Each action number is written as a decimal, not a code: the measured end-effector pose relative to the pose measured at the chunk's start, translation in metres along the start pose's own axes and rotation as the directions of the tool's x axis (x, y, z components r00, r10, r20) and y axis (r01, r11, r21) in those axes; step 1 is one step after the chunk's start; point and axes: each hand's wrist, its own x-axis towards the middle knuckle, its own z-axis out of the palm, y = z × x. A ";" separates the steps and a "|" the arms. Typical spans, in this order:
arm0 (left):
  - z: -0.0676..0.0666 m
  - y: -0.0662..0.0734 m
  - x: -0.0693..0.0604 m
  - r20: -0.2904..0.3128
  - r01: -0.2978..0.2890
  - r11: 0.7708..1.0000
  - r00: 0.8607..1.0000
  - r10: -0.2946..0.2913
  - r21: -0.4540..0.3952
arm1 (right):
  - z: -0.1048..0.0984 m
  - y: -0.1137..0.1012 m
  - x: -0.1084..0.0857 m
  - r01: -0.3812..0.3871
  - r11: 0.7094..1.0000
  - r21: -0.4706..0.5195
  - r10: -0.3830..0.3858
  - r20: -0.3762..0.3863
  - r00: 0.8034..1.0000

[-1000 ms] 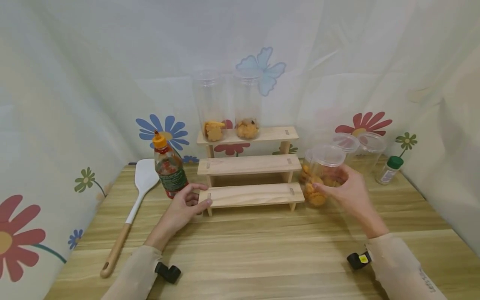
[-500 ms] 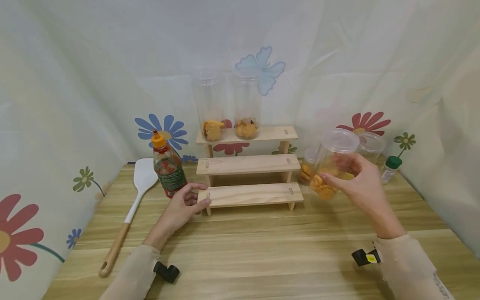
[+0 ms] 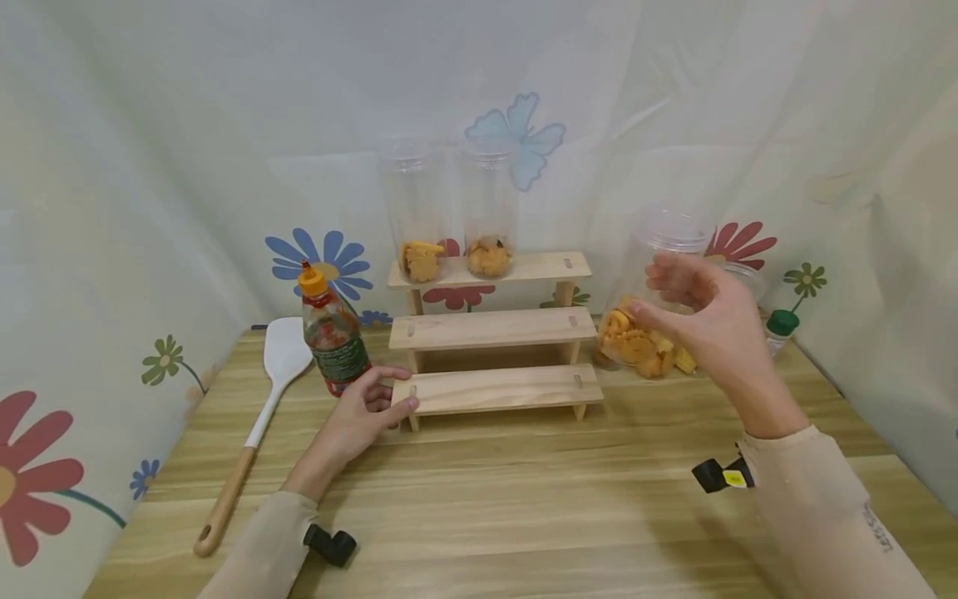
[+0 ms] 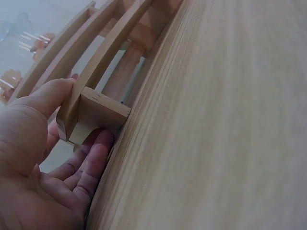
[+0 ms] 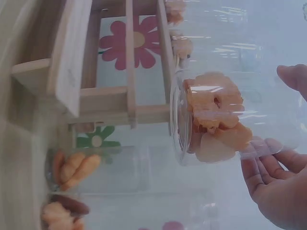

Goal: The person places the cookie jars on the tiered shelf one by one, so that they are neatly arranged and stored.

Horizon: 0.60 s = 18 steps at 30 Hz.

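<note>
In the head view, my right hand (image 3: 718, 324) holds a tall clear jar (image 3: 632, 337) of cookies, raised and slightly tilted to the right of the rack. The right wrist view shows thumb and fingers on opposite sides of this jar (image 5: 216, 115), cookies heaped at its base. My left hand (image 3: 362, 416) grips the left end of the lowest step of a three-step wooden rack (image 3: 494, 329). In the left wrist view its thumb lies on the board (image 4: 98, 72), fingers beneath and beside the leg. Two cookie jars, one left (image 3: 415, 208) and one right (image 3: 490, 208), stand on the top step.
More clear jars with snacks stand on the table right of the rack, one (image 5: 115, 167) partly showing in the right wrist view. A green-capped shaker (image 3: 782, 324) is at far right. Left of the rack are a sauce bottle (image 3: 337, 353) and a white spatula (image 3: 280, 358).
My right hand has lifted the cookie jar off the table, first rightward, then up and slightly left. My left hand keeps its grip on the rack, which stays put.
</note>
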 end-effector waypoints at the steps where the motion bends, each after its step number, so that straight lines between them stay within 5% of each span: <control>1: 0.000 0.000 0.000 0.000 0.001 1.000 1.000 -0.001 0.002 | 0.001 -0.004 0.004 0.000 1.000 -0.003 0.000 0.003 1.000; 18: 0.000 0.000 0.001 -0.001 0.006 1.000 1.000 -0.006 -0.001 | 0.030 -0.036 0.077 0.012 0.993 0.116 -0.018 0.051 0.999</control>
